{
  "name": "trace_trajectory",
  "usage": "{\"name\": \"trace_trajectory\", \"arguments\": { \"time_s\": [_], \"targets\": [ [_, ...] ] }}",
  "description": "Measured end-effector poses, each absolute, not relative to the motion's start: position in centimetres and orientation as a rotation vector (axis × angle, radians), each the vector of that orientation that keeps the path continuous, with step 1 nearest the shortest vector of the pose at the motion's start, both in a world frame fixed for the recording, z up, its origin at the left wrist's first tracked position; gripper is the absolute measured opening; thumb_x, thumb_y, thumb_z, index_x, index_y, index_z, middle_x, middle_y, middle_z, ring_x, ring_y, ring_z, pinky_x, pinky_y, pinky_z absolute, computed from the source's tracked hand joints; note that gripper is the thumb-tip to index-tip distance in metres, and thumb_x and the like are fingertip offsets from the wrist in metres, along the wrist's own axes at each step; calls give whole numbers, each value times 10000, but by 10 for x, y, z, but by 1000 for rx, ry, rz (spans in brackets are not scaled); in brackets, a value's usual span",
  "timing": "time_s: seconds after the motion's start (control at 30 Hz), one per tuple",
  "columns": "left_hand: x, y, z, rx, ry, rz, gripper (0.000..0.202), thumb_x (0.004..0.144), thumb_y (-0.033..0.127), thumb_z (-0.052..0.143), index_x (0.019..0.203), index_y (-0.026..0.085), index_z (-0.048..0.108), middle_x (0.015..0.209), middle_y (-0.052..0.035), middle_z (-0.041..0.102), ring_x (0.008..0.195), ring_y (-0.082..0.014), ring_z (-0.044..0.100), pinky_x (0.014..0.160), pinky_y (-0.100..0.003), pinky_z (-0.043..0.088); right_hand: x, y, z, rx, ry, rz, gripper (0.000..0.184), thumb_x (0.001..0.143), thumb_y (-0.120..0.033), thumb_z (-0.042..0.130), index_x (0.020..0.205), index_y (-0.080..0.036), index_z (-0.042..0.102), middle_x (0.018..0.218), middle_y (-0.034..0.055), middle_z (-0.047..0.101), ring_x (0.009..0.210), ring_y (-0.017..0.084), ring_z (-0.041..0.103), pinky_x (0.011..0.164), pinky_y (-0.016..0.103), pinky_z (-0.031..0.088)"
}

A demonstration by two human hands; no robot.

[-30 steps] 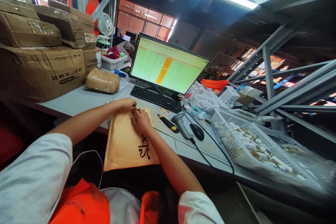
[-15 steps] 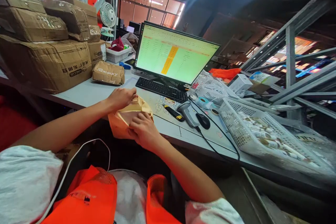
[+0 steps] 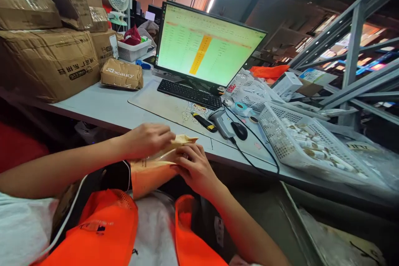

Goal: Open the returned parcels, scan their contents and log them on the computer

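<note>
A tan padded mailer [image 3: 149, 174] hangs in front of my chest, below the edge of the grey desk [image 3: 102, 108]. My left hand [image 3: 149, 139] pinches the mailer's top flap, fingers closed on it. My right hand [image 3: 195, 168] grips the same top edge from the right, fingers curled round it. The flap sticks up between the two hands, partly folded. Both hands sit just short of the desk's front edge.
A monitor [image 3: 205, 48] and keyboard [image 3: 190, 93] stand mid-desk. A barcode scanner [image 3: 220, 121], mouse [image 3: 240, 131] and black-yellow knife [image 3: 204, 121] lie to their right. White baskets [image 3: 299, 141] fill the right side. Cardboard boxes [image 3: 46, 62] and a packed mailer [image 3: 121, 75] sit left.
The mailer has left the desk surface and come down toward my lap. Both hands moved with it and now hold its top flap. My view has tilted lower.
</note>
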State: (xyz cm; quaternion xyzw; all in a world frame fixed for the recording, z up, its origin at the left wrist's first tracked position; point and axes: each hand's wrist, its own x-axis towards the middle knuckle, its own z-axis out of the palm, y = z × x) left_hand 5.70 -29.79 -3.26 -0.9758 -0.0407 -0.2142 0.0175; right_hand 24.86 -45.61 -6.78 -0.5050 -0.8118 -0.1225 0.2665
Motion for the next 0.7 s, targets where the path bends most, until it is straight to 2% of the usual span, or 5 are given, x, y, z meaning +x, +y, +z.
{"name": "trace_trajectory", "arguments": {
  "time_s": [0.17, 0.37, 0.47, 0.6, 0.7],
  "targets": [
    [45, -325, -28, -3163, -55, -377, 192, 995, 358, 603, 1139, 294, 713, 1080, -113, 724, 978, -260, 693, 760, -350, 529, 245, -465, -84, -1397, -2069, -315, 137, 988, -337, 635, 934, -248, 724, 1171, 105, 671, 1148, 257, 554, 972, 444, 471],
    [49, -318, -54, -3047, -402, 215, 120, 848, 231, 722, 731, 208, 732, 674, -112, 700, 637, -288, 689, 579, -374, 461, 231, -466, -103, -1331, -2071, -276, 109, 963, -318, 680, 903, -242, 730, 1269, 99, 674, 1233, 262, 550, 1025, 443, 469],
    [51, -321, -55, -3116, -296, 371, 99, 876, 271, 683, 858, 202, 753, 763, -112, 743, 663, -291, 709, 571, -357, 465, 233, -466, -108, -1299, -2005, -264, 137, 936, -365, 718, 947, -229, 732, 1316, 113, 654, 1271, 286, 548, 1063, 474, 450],
    [49, -330, -46, -3261, -188, 325, 188, 936, 217, 559, 1029, 186, 720, 897, -97, 766, 726, -282, 731, 612, -343, 496, 253, -462, -115, -1350, -1885, -214, 390, 955, -511, 657, 1221, -230, 712, 1451, 154, 573, 1347, 338, 513, 1122, 556, 408],
    [44, -333, -43, -3293, -217, 342, 186, 917, 191, 569, 1059, 167, 687, 880, -93, 760, 709, -281, 726, 609, -334, 497, 265, -458, -125, -1328, -1802, -80, 393, 1001, -474, 591, 1317, -256, 672, 1432, 140, 597, 1346, 310, 538, 1130, 541, 445]
  ]
}}
